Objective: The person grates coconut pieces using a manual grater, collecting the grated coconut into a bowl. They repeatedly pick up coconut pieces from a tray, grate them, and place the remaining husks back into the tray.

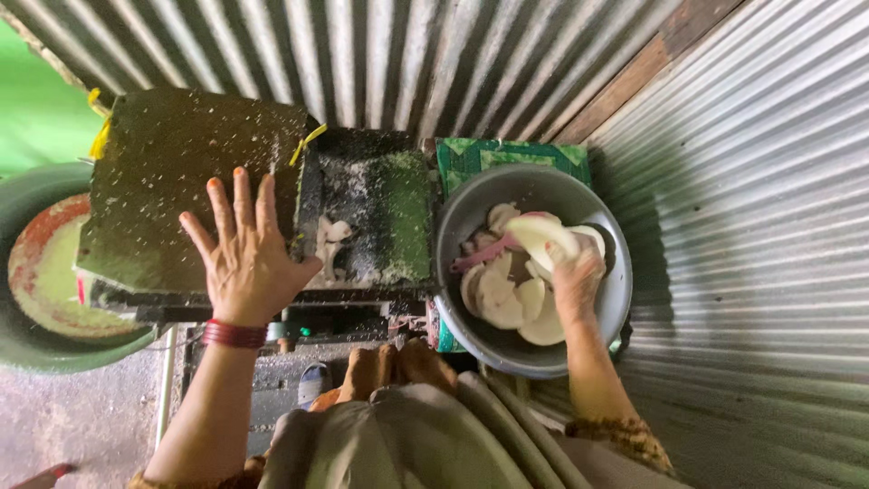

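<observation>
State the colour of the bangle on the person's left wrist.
Red: the bangle sits below the left hand, clearest in the head view.

- My one camera sits on my head, looking straight down, close over my hands.
- It faces a corrugated wall [407, 54] ahead; my lap fills the bottom edge.

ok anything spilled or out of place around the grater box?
Yes. White shreds are scattered all over the dark green lid under the left hand and around the open hopper, not contained. The right hand grips a white piece in the grey bowl; nothing has tipped there.
</observation>
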